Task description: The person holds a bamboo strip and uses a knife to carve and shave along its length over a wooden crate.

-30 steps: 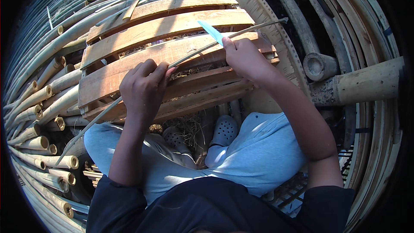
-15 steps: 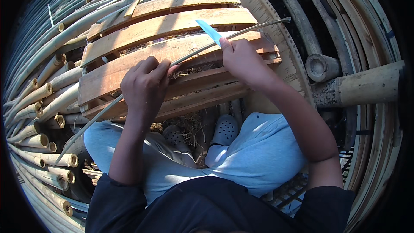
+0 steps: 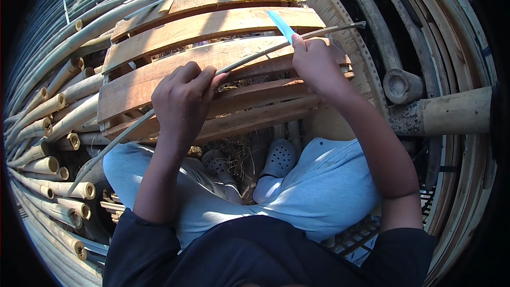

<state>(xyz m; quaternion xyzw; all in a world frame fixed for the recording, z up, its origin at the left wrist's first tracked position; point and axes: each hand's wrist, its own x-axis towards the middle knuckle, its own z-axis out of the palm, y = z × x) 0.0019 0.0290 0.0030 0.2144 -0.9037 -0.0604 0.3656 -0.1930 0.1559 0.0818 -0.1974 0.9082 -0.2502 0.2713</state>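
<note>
Bamboo poles [image 3: 48,122] lie stacked along the left, their cut ends showing, and curved canes [image 3: 425,26] arc round the right side, with two thick cut stubs [image 3: 419,103] just beside the person's right forearm; a slatted wooden pallet [image 3: 212,26] sits in front of the knees, in sun above and shade below; between the pale trousers [image 3: 319,191] two grey clogs [image 3: 279,157] rest on straw.

Across the pallet runs a thin bamboo strip [image 3: 255,56], slanting from low on the left, near the pole ends, up to its tip at the upper right; the left hand [image 3: 183,101] grips it about midway, fingers [image 3: 199,77] curled and pressed together round it, the thumb tip touching the strip from the near side; the right hand [image 3: 316,61] is closed further up the same strip, where the strip passes under its fingers and comes out beyond them toward the right; a light blue blade [image 3: 280,24] sticks up out of this fist, touching or just above the strip at the thumb; whether its edge bites into the strip I cannot tell; both hands lie above the middle slats, well apart from each other.
</note>
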